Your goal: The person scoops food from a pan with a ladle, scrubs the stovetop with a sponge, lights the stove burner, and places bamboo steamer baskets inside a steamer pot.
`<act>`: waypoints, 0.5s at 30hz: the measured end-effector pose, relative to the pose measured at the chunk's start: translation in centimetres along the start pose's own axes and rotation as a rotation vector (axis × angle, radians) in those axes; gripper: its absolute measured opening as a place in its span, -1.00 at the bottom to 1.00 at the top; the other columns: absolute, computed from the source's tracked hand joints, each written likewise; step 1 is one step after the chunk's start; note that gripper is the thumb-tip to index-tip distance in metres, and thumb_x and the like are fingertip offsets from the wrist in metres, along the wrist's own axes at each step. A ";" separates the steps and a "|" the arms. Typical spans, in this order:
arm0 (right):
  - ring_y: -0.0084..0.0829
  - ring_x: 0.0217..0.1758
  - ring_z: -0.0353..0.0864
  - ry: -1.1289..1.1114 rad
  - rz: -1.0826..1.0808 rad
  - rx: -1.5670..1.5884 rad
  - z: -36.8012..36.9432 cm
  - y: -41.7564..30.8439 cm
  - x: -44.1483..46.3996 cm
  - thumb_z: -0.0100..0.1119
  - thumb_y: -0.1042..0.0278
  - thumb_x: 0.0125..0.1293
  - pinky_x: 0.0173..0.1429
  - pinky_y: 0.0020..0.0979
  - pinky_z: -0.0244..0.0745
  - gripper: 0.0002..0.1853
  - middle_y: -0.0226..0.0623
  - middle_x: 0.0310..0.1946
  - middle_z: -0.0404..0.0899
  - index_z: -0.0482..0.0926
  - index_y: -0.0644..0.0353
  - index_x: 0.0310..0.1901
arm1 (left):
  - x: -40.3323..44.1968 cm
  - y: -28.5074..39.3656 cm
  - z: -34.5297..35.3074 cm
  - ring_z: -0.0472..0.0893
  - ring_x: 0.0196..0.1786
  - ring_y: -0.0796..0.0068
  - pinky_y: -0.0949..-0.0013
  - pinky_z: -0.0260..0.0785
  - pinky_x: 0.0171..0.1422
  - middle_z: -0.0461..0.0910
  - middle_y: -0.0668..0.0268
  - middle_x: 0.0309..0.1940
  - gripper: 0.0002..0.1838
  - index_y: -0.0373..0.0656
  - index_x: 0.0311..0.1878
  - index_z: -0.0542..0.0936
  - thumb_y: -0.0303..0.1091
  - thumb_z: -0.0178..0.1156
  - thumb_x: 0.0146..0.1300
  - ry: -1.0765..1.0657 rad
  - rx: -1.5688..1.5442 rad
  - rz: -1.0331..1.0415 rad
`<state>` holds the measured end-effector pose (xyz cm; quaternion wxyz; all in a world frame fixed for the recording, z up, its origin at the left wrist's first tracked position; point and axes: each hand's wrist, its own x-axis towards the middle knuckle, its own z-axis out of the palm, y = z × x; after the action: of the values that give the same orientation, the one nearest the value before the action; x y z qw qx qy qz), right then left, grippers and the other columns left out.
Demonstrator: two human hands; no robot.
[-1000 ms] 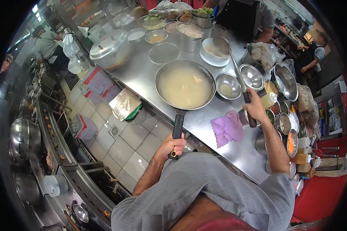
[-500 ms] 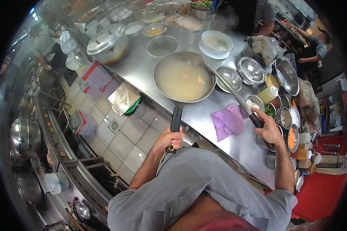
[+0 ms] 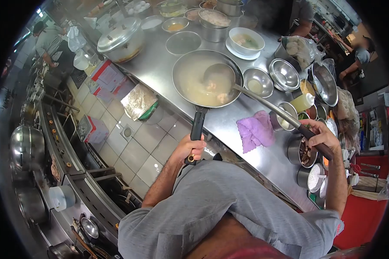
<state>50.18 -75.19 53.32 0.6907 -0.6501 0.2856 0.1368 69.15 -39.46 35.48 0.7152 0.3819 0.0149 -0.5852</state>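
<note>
My left hand (image 3: 190, 148) is closed round the black handle of a frying pan (image 3: 177, 88), which rests at the steel table's edge. Cloudy pale broth (image 3: 192, 82) fills the pan, with a few pinkish pieces near its right side. My right hand (image 3: 320, 137) grips the dark handle of a long ladle (image 3: 268, 102). The ladle's bowl (image 3: 219, 78) sits in the broth, partly under the surface. Beyond the pan, a white bowl (image 3: 246, 39) of broth with bits in it stands on a white plate (image 3: 243, 55).
A purple cloth (image 3: 256, 131) lies right of the pan. Steel bowls (image 3: 258, 82), a squeeze bottle (image 3: 301, 102) and several ingredient tins crowd the right side. A lidded pot (image 3: 120, 41) stands at the far left. Other people (image 3: 52, 43) work at the edges.
The ladle's bowl has come from the pan's far rim into the middle of the broth. My right hand has moved right and slightly up. My left hand keeps its hold on the pan.
</note>
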 end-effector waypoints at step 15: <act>-0.50 -0.83 0.28 -0.265 0.043 0.384 7.9 1.3 -0.2 0.15 0.48 -0.12 -0.76 -0.52 0.09 -0.34 -0.19 -0.65 0.41 0.21 0.28 0.12 | 0.5 -1.1 -0.3 0.19 -0.74 0.77 0.59 0.04 -0.74 0.21 0.49 -0.70 -0.80 -0.13 -0.38 0.25 -0.60 0.07 0.05 0.008 -0.003 0.003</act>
<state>51.02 -67.26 52.29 0.8302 -0.4768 0.2269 0.1785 68.48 -39.77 34.45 0.7166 0.3831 0.0179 -0.5826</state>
